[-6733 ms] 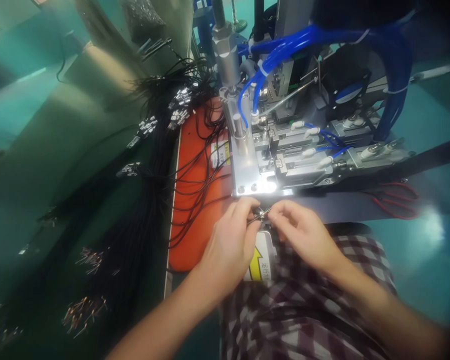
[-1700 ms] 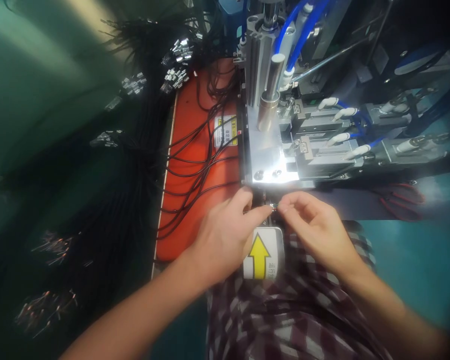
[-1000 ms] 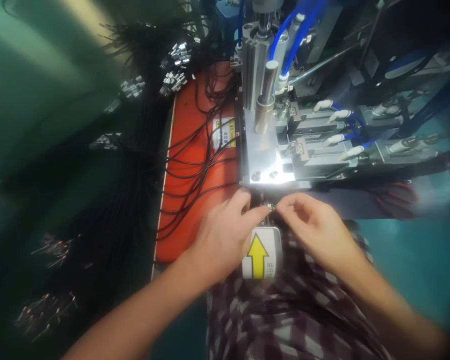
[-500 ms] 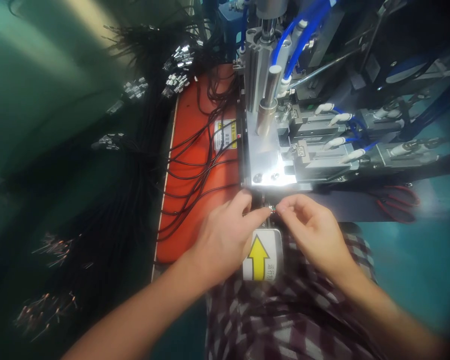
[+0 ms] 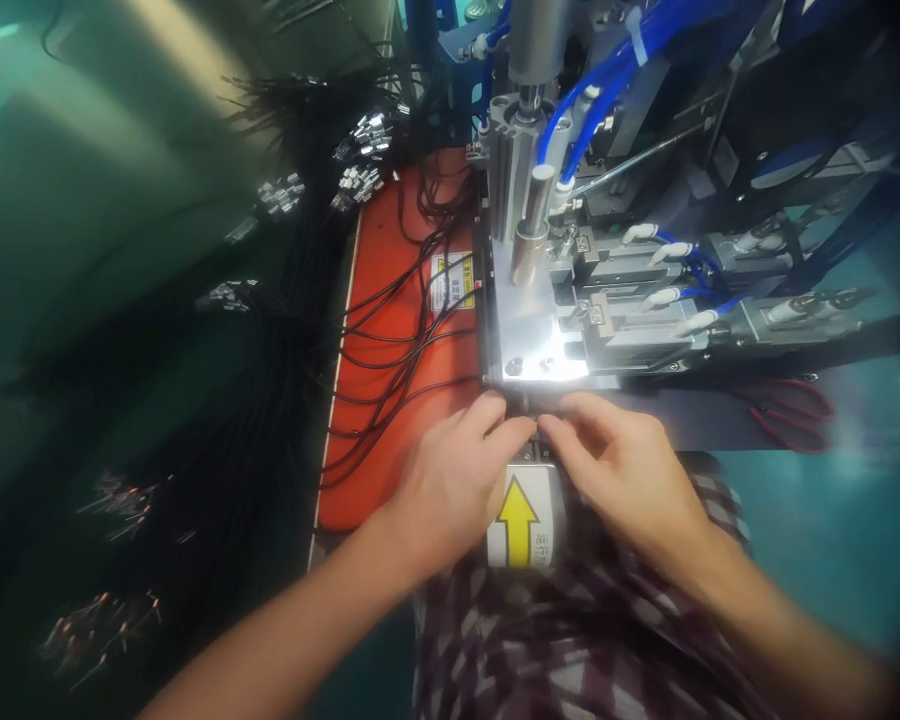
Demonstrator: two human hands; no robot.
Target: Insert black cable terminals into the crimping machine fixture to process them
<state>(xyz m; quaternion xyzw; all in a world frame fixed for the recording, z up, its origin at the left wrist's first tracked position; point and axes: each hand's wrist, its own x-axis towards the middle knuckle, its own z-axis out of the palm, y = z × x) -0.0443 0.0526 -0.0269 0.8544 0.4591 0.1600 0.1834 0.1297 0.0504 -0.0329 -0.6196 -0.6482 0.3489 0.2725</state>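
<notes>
My left hand (image 5: 454,480) is closed at the machine's front edge, its thumb reaching right over a narrow metal track (image 5: 529,450). From the other side my right hand (image 5: 630,465) comes in with bent fingers, and its thumb tip almost meets my left thumb. Whatever small piece lies between the fingertips is mostly covered. Directly above both hands is the bright metal block (image 5: 536,345) of the machine. Just below the fingertips is a white label with a yellow arrow (image 5: 519,520). Several black cables (image 5: 390,375) cross the orange board (image 5: 371,490) left of my left hand.
Bundles of black cables with shiny metal connectors (image 5: 360,185) hang at the left, and bare copper wire ends (image 5: 101,630) show lower down. Blue air tubes (image 5: 600,75) and pneumatic cylinders (image 5: 637,325) fill the right side. A red-handled tool (image 5: 795,412) lies at the right.
The camera view has shifted slightly. My right thumb has come left towards my left thumb. A small shiny connector that showed between the fingertips is now mostly hidden.
</notes>
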